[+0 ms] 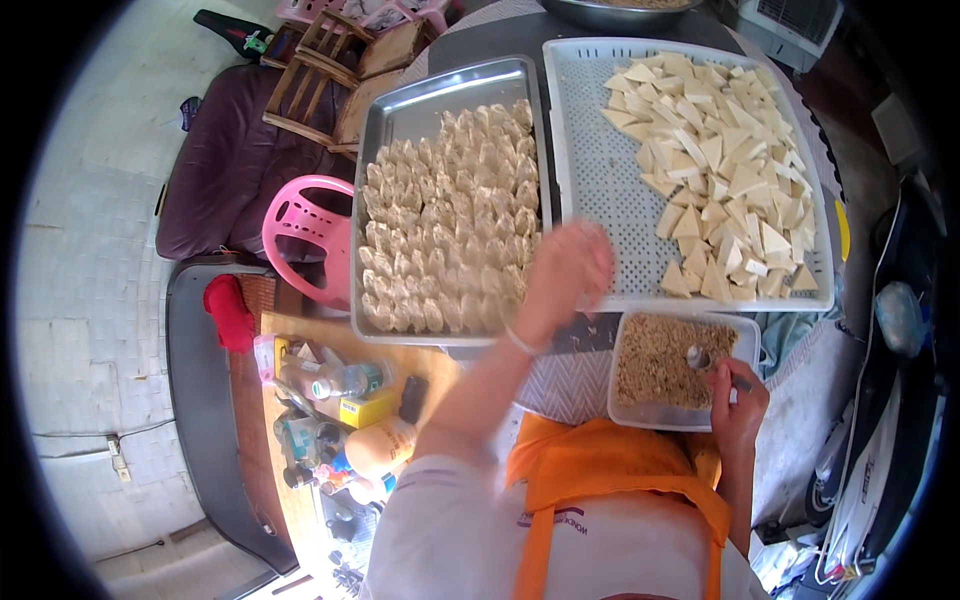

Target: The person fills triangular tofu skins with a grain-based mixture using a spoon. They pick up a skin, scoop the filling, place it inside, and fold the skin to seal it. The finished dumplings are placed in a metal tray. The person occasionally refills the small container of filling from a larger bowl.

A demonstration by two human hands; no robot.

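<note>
My right hand grips the handle of a metal spoon, its bowl resting in a crumbly brown filling. The filling lies in a rectangular translucent plastic container near my apron. My left hand, blurred, hovers over the gap between two trays; whether its fingers hold anything is hidden. Left of it, a metal tray carries rows of upright, pale filled pieces. To the right, a white perforated plastic tray bears a heap of pale tofu-like triangles, mostly on its right side.
A metal bowl stands at the table's far edge. On the left are a pink plastic chair, a small wooden chair and a wooden side table crowded with bottles and boxes. A scooter-like vehicle stands at the right.
</note>
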